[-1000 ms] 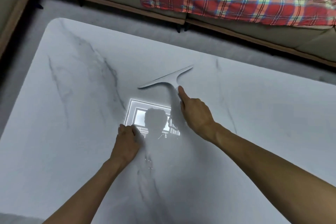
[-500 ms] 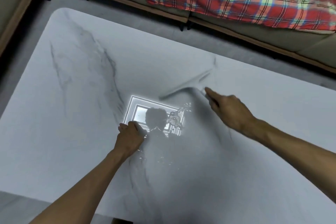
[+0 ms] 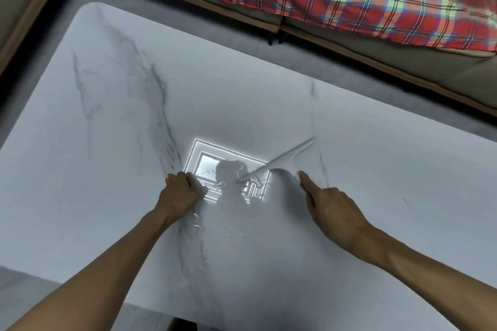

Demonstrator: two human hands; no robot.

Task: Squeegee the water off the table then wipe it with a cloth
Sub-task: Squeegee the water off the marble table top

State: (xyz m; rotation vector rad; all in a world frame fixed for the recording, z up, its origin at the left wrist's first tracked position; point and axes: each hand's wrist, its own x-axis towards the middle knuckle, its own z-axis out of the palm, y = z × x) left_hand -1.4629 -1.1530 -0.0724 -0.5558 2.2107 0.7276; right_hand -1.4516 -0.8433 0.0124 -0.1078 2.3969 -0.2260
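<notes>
- Right hand is gripping the squeegee by its handle. The index finger is lying straight along the handle and the other fingers are curling round it.
- Squeegee is sitting mid-table, blade down on the marble and just ahead of the right hand, on the far side from the person.
- Blade's long axis is running diagonally. Its near-left end is lying over the bright ceiling-light reflection, and its far-right end is pointing toward the sofa side.
- Water is showing as droplets and streaks between the two forearms and right at the blade's near-left end. Judgement: a pull toward the person would be carrying it to the near edge.
- Left hand is resting on the table left of the reflection, fingers curling over a pale wad that I take for the cloth. It is blending with the marble, so this is uncertain.
- The right hand is the nearer one to the blade; the left is standing well apart from it.
- Versus 1.0 s ago: the blade has shifted right and then toward the person, from beyond the reflection to overlapping it. The left hand is staying put.
</notes>
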